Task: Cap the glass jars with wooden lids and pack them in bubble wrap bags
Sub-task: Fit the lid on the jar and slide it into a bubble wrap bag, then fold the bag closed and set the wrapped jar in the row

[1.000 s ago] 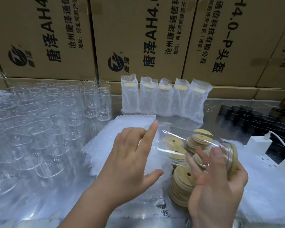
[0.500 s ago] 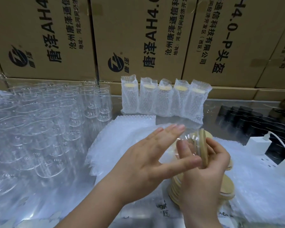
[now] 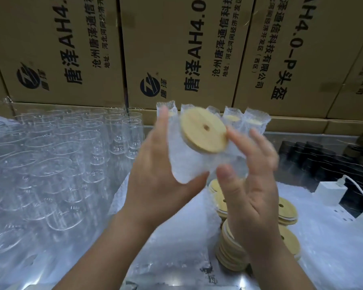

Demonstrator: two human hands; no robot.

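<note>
Head view: raised above the table, a bubble wrap bag (image 3: 184, 164) sits between both hands, tilted, with a round wooden lid (image 3: 203, 132) with a centre hole showing at its mouth. The jar beneath the lid is hidden by the wrap. The left hand (image 3: 155, 181) grips the bag, fingers up its left side and thumb hooked under its bottom. The right hand (image 3: 249, 185) is motion-blurred, its fingers fanned apart and fairly straight against the bag's right side, thumb raised near the bag's lower edge. Left of the hands stand rows of empty glass jars (image 3: 50, 153). Behind, packed jars (image 3: 256, 120) line up against printed cardboard boxes (image 3: 176, 38). Below the right hand are stacks of wooden lids (image 3: 231, 254) on flat bubble wrap bags (image 3: 333, 248). At the right are dark round containers (image 3: 314, 155) and a white charger (image 3: 329, 191).
</note>
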